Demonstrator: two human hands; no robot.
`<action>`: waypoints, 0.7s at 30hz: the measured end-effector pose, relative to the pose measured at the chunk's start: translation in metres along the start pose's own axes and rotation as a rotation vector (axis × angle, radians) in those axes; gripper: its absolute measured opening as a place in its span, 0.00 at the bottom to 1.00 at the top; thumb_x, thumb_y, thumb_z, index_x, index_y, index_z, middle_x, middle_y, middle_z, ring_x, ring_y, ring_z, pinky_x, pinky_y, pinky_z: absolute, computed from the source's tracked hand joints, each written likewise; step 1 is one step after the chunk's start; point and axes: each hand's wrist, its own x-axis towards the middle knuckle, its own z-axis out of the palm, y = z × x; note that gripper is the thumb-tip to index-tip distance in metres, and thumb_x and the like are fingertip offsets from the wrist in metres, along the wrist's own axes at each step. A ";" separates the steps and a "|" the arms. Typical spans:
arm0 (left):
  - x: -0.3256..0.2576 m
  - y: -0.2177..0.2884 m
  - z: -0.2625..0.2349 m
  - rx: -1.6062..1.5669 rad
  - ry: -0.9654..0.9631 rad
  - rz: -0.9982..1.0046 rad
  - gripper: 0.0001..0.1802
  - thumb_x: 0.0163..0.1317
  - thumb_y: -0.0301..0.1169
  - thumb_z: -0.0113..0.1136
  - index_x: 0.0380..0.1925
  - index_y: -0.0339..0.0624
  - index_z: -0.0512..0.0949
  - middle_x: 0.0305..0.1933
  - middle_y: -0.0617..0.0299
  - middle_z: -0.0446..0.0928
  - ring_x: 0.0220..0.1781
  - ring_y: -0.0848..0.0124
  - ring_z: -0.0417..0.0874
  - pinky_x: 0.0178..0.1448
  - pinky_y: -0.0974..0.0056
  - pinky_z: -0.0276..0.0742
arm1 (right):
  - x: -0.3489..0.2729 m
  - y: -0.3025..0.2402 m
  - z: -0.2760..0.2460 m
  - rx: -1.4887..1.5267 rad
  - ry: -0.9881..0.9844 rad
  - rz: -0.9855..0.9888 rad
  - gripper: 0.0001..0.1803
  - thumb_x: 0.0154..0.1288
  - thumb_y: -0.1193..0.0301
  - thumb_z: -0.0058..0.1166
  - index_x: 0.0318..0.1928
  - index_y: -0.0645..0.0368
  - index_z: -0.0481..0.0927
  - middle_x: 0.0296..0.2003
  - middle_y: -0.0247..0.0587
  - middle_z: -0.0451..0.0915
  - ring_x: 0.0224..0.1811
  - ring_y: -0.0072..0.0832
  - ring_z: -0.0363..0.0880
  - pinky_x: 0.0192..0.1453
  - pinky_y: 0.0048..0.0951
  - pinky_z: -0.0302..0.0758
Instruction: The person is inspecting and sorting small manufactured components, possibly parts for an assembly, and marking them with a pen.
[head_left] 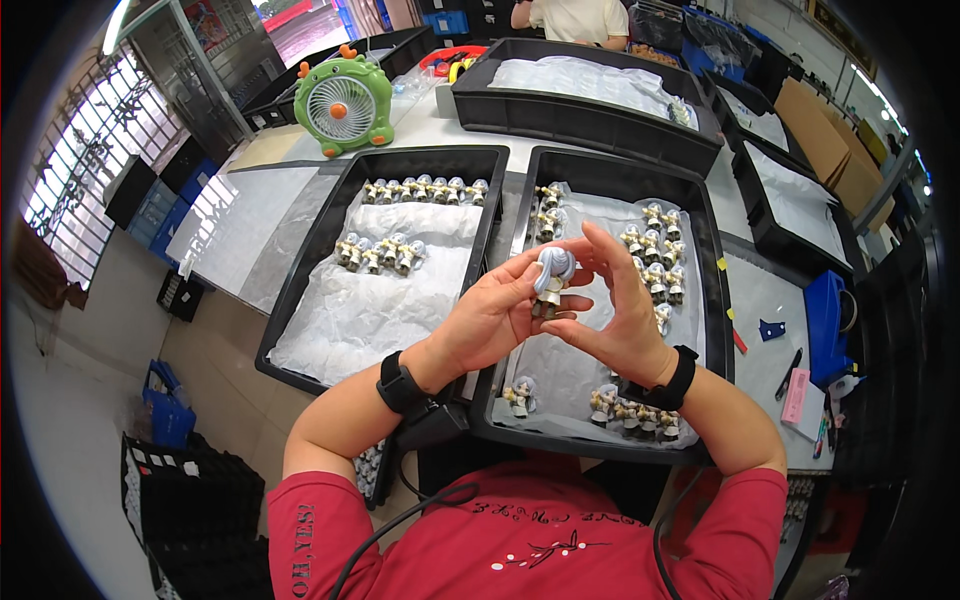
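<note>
A small figurine (pixel 551 283) with pale blue-grey hair, a white outfit and dark legs is held upright in my left hand (pixel 492 312), between thumb and fingers. My right hand (pixel 627 315) curves around its other side with fingers apart; the thumb tip is close to the figurine's feet, and I cannot tell if it touches. Both hands are above the right black tray (pixel 715 300), which holds similar figurines in groups on white sheeting. In the left black tray (pixel 330 270), a row of figurines (pixel 425 190) lies at the far end, with a shorter row (pixel 380 252) nearer.
A green animal-shaped fan (pixel 343 104) stands beyond the left tray. Another black tray (pixel 590 110) sits at the back, with a person (pixel 578 20) behind it. At right are a blue holder (pixel 826 325), a pink box (pixel 795 396) and pens. A black cable (pixel 400 520) crosses my lap.
</note>
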 end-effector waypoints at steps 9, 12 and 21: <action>-0.003 0.007 -0.005 0.063 0.101 0.061 0.21 0.67 0.35 0.51 0.59 0.44 0.64 0.57 0.55 0.71 0.57 0.62 0.74 0.55 0.63 0.73 | 0.006 -0.002 -0.002 -0.166 0.014 -0.086 0.47 0.40 0.75 0.70 0.63 0.57 0.61 0.55 0.45 0.69 0.57 0.41 0.69 0.59 0.35 0.68; 0.003 0.038 -0.020 0.393 0.276 0.104 0.19 0.66 0.33 0.53 0.54 0.42 0.67 0.50 0.60 0.75 0.48 0.68 0.79 0.51 0.66 0.75 | 0.007 -0.002 -0.005 -0.213 0.005 -0.087 0.44 0.43 0.75 0.69 0.63 0.57 0.61 0.56 0.45 0.69 0.57 0.40 0.69 0.58 0.35 0.68; -0.003 0.070 -0.155 1.662 0.675 -0.172 0.23 0.50 0.41 0.66 0.39 0.34 0.79 0.39 0.51 0.79 0.41 0.60 0.80 0.47 0.62 0.74 | 0.012 0.013 -0.012 -0.239 0.063 0.062 0.38 0.47 0.72 0.66 0.61 0.57 0.65 0.53 0.43 0.70 0.54 0.34 0.71 0.56 0.33 0.69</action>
